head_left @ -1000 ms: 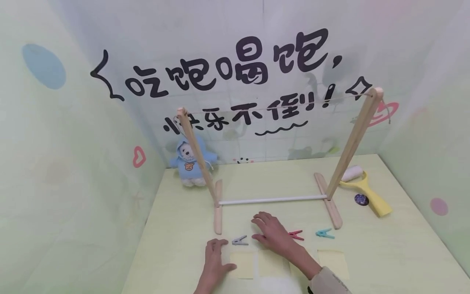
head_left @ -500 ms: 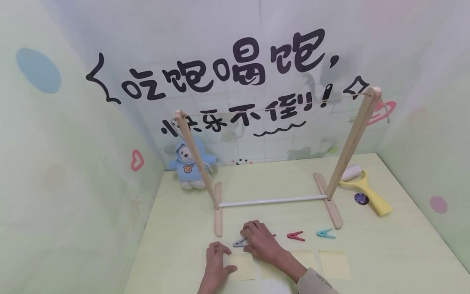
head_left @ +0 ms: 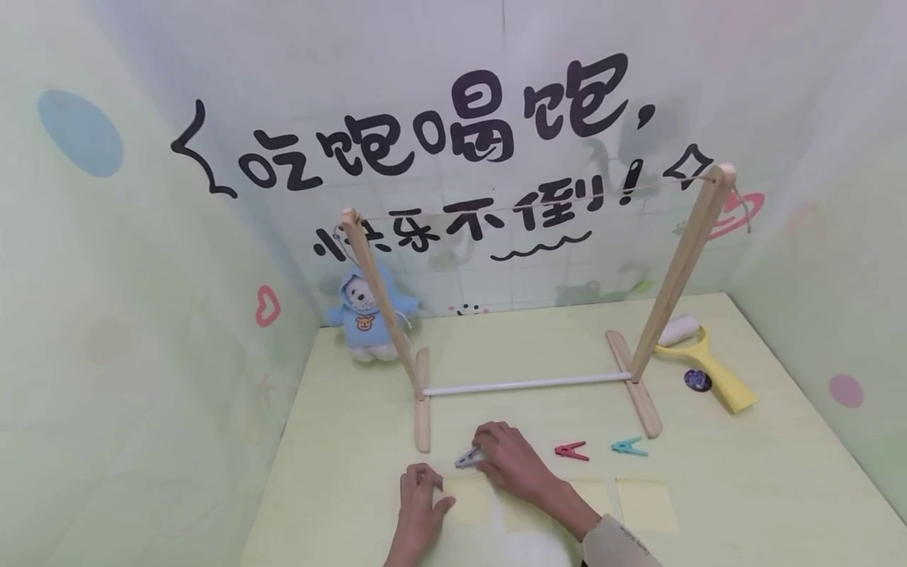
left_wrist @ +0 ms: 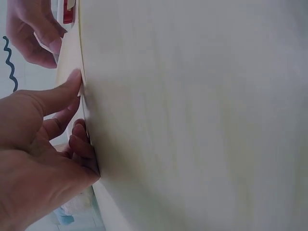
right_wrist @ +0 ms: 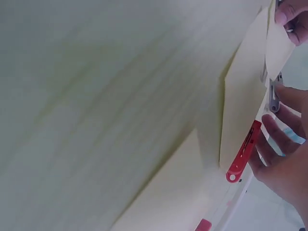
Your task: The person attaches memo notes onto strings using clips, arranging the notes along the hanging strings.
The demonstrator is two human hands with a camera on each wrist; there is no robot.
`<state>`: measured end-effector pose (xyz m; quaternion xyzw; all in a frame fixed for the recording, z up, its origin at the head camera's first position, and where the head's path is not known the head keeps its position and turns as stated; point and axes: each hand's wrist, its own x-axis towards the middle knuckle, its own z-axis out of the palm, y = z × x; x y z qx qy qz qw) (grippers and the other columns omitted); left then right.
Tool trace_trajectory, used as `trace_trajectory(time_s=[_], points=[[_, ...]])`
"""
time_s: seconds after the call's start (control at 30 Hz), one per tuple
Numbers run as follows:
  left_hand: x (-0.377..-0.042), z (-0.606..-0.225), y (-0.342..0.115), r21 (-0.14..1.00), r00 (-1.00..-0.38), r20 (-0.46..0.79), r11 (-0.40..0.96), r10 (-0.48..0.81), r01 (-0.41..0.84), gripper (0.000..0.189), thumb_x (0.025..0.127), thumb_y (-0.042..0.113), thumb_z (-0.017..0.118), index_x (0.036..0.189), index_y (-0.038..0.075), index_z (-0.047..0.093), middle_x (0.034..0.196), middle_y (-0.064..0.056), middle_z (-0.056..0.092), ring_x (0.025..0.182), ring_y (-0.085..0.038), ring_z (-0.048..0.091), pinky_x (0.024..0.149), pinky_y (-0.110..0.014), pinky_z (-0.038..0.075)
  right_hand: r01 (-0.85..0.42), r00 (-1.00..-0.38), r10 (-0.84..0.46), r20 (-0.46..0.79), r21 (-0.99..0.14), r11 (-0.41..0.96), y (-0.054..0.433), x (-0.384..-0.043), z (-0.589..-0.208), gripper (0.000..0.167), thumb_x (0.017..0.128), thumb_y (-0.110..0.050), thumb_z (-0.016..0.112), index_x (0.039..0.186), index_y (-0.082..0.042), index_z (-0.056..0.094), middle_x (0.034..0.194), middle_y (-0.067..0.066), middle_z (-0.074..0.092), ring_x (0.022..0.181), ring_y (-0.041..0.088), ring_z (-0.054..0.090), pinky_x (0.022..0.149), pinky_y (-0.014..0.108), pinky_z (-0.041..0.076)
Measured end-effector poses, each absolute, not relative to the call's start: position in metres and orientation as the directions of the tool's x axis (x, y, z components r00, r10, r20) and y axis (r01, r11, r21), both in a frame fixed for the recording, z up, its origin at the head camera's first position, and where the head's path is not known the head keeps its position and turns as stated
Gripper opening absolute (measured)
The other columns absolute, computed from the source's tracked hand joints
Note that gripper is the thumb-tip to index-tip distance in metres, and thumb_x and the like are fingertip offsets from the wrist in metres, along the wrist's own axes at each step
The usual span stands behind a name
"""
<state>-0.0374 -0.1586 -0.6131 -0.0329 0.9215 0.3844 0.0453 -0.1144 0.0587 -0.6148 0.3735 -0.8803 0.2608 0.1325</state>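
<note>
My left hand [head_left: 418,504] pinches the left edge of the leftmost yellow sticky note [head_left: 469,501] between thumb and finger; in the right wrist view this note [right_wrist: 279,48] stands tilted up from the table. My right hand [head_left: 516,463] holds a grey clothespin [head_left: 467,457] by its handle end, just above that note's far edge. Beside the right fingers, in the right wrist view, lies a red clothespin [right_wrist: 243,151], which the hand hides in the head view. Another red clothespin [head_left: 571,450] and a teal one [head_left: 629,446] lie to the right.
More yellow notes [head_left: 646,505] lie in a row along the front. Behind the hands stands a wooden frame [head_left: 676,291] with a string across its top and a white rod [head_left: 527,384] low down. A plush toy [head_left: 368,323], yellow-handled roller [head_left: 723,382] and purple disc [head_left: 697,381] surround it.
My right hand has moved left from near the red clothespins and taken hold of the grey clothespin, which is now turned. The left hand's note has tilted up.
</note>
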Motion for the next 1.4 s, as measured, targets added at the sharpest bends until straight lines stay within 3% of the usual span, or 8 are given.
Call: trace_trajectory(time_s=[0.2,0.3,0.5,0.63,0.73,0.9,1.17,1.4], points=[[-0.037,-0.613,-0.155,0.691,-0.993,-0.094,0.714,-0.069,-0.115,0.014,0.097,0.006,0.079,0.099,0.009,0.065,0.129,-0.009,0.047,0.114,-0.025,0.044,0.083,-0.032,0.05,-0.729,-0.68,-0.512,0.525,-0.563,0.39,0.067,-0.126,-0.64,0.027,0.108,-0.021,0.072,0.13,-0.006,0.069,0.118,0.002,0.069,0.104,0.013,0.064,0.084,0.03,0.055],[-0.038,-0.611,-0.153,0.696,-0.993,-0.094,0.708,-0.077,-0.121,0.012,0.099,0.007,0.077,0.097,0.009,0.065,0.128,-0.008,0.048,0.113,-0.024,0.045,0.084,-0.033,0.051,-0.678,-0.718,-0.48,0.504,-0.664,0.316,0.07,-0.125,-0.635,0.03,0.11,-0.02,0.068,0.136,-0.003,0.067,0.116,0.003,0.067,0.102,0.013,0.062,0.082,0.028,0.055],[-0.04,-0.613,-0.155,0.726,-0.988,-0.083,0.671,-0.132,-0.151,0.008,0.102,0.007,0.074,0.102,0.005,0.066,0.112,-0.007,0.058,0.098,-0.02,0.049,0.074,-0.031,0.048,-0.482,-0.846,-0.387,0.367,-0.836,0.261,0.074,-0.117,-0.598,0.038,0.098,-0.002,0.08,0.133,0.005,0.063,0.113,0.018,0.069,0.101,0.034,0.07,0.077,0.033,0.063],[-0.053,-0.634,-0.163,0.752,-0.98,-0.011,0.644,-0.2,-0.14,0.01,0.103,0.016,0.076,0.105,0.008,0.071,0.09,0.006,0.065,0.082,-0.005,0.054,0.066,-0.024,0.048,-0.402,-0.884,-0.356,0.304,-0.882,0.246,0.08,-0.121,-0.574,0.029,0.099,-0.001,0.079,0.124,0.002,0.066,0.114,0.017,0.072,0.104,0.038,0.072,0.084,0.037,0.065],[-0.065,-0.629,-0.167,0.799,-0.971,0.15,0.601,-0.184,0.009,0.01,0.102,0.017,0.078,0.105,0.008,0.076,0.086,0.009,0.069,0.077,0.0,0.058,0.063,-0.022,0.05,-0.445,-0.868,-0.357,0.346,-0.86,0.249,0.091,-0.131,-0.547,0.03,0.1,-0.001,0.077,0.128,0.002,0.068,0.114,0.014,0.076,0.106,0.038,0.072,0.093,0.037,0.063],[-0.084,-0.544,-0.155,0.865,-0.952,0.236,0.488,-0.194,0.115,0.007,0.102,0.004,0.076,0.105,-0.001,0.079,0.088,-0.007,0.072,0.081,-0.009,0.062,0.067,-0.023,0.049,-0.539,-0.833,-0.333,0.443,-0.784,0.308,0.114,-0.152,-0.483,0.039,0.096,0.002,0.079,0.134,0.004,0.068,0.116,0.014,0.078,0.104,0.035,0.075,0.093,0.04,0.063],[-0.132,-0.45,-0.143,0.876,-0.931,0.334,0.414,-0.148,0.249,0.012,0.108,0.012,0.07,0.104,0.001,0.073,0.102,-0.012,0.065,0.091,-0.014,0.058,0.076,-0.021,0.048,-0.793,-0.609,-0.393,0.689,-0.515,0.326,0.132,-0.168,-0.361,0.04,0.085,0.014,0.085,0.122,0.003,0.073,0.122,0.014,0.075,0.113,0.024,0.069,0.1,0.018,0.054],[-0.163,-0.391,-0.134,0.867,-0.916,0.395,0.36,-0.073,0.345,0.019,0.11,0.012,0.067,0.112,-0.006,0.072,0.131,-0.021,0.068,0.124,-0.033,0.065,0.096,-0.044,0.06,-0.843,-0.532,-0.427,0.731,-0.409,0.349,0.137,-0.176,-0.286,0.039,0.082,0.016,0.087,0.118,0.009,0.075,0.13,0.023,0.068,0.125,0.012,0.061,0.101,0.015,0.051]])
